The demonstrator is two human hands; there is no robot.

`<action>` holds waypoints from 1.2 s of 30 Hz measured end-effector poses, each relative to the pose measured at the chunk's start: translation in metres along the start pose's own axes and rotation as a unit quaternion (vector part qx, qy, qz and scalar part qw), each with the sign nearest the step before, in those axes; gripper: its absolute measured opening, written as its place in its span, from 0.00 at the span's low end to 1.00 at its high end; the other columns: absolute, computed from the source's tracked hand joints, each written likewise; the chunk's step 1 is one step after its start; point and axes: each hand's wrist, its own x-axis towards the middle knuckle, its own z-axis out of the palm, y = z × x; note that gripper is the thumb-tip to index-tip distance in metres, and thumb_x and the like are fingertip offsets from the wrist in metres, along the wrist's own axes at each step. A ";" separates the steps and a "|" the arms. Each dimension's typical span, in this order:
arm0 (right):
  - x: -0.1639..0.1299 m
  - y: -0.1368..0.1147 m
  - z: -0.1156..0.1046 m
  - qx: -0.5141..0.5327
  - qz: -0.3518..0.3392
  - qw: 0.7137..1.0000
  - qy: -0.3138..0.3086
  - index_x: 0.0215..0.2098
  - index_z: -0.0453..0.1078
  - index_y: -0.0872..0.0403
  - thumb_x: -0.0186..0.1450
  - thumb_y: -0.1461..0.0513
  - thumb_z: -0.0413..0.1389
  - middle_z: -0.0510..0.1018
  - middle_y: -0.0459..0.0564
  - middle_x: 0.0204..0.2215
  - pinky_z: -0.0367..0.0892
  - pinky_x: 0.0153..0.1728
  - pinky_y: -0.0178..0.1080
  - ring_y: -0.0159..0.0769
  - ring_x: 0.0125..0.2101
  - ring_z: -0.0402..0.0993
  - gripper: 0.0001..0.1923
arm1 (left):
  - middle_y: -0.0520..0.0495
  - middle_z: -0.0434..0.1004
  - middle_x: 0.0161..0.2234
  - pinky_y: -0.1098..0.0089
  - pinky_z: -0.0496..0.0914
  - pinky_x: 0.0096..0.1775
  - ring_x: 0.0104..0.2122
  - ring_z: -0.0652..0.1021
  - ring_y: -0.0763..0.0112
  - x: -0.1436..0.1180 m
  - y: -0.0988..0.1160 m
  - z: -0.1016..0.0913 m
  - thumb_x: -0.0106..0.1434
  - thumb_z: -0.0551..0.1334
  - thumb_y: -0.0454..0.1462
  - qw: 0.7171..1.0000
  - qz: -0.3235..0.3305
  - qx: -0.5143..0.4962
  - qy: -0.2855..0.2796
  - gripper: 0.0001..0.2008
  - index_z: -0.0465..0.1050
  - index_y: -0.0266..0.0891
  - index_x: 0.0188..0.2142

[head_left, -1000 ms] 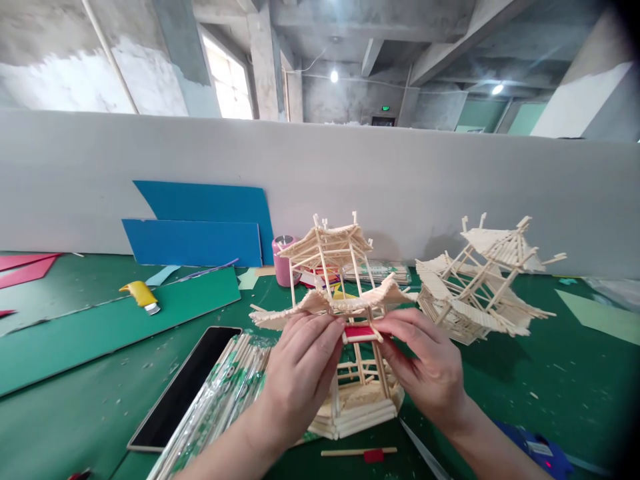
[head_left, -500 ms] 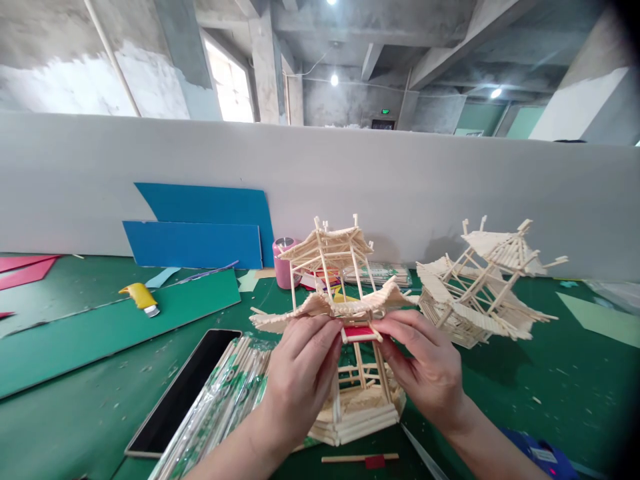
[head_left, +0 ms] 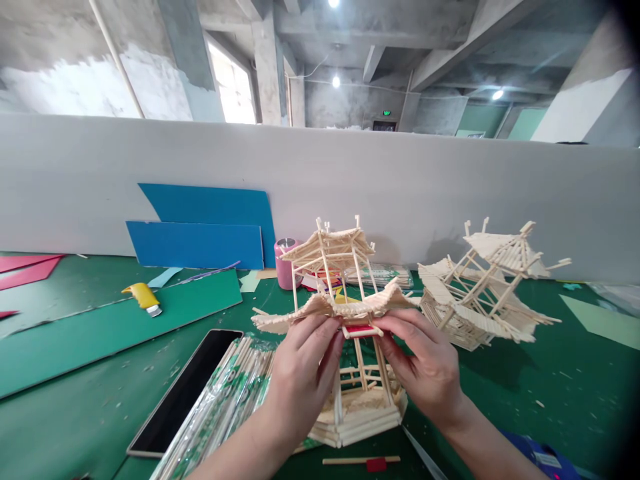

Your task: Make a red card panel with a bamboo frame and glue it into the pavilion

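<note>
Both hands, the left hand point(head_left: 305, 373) and the right hand point(head_left: 425, 370), pinch a small red-panelled stick frame point(head_left: 361, 330) from either side, steadying it under the eave of the near stick pavilion point(head_left: 345, 347).

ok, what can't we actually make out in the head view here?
- Front of the two-tier wooden stick pavilion model: lower posts hidden behind the left hand and right hand.
- Small red-and-wood panel: its ends covered by the fingertips.
- Blue object: cut off by the bottom edge and the right forearm.
</note>
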 end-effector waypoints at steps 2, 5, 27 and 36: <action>0.000 0.000 0.001 0.003 0.010 1.000 0.000 0.39 0.69 0.56 0.59 0.71 0.55 0.73 0.51 0.34 0.66 0.38 0.35 0.32 0.35 0.70 0.10 | 0.40 0.74 0.35 0.70 0.71 0.38 0.37 0.74 0.67 0.001 0.000 0.000 0.57 0.57 0.25 1.000 -0.005 -0.005 -0.001 0.09 0.69 0.31 0.39; 0.002 0.000 0.002 0.007 0.027 1.000 0.001 0.39 0.69 0.56 0.59 0.71 0.55 0.73 0.50 0.35 0.65 0.39 0.34 0.32 0.36 0.70 0.10 | 0.42 0.73 0.33 0.71 0.70 0.37 0.36 0.74 0.68 0.003 0.000 0.001 0.57 0.58 0.26 1.000 -0.016 -0.016 -0.004 0.08 0.69 0.32 0.38; 0.004 -0.007 0.008 0.042 0.128 0.991 0.009 0.34 0.69 0.55 0.60 0.67 0.53 0.73 0.47 0.29 0.65 0.30 0.34 0.32 0.30 0.69 0.04 | 0.44 0.72 0.32 0.72 0.69 0.36 0.35 0.72 0.70 0.012 0.006 0.002 0.58 0.57 0.26 0.993 -0.086 -0.085 -0.018 0.06 0.71 0.34 0.31; 0.007 -0.008 0.007 0.038 0.135 0.990 0.012 0.33 0.69 0.54 0.61 0.66 0.52 0.73 0.48 0.29 0.66 0.29 0.35 0.33 0.29 0.70 0.04 | 0.43 0.73 0.32 0.70 0.69 0.36 0.35 0.73 0.68 0.014 0.009 0.001 0.58 0.56 0.27 0.991 -0.100 -0.090 -0.018 0.07 0.72 0.35 0.30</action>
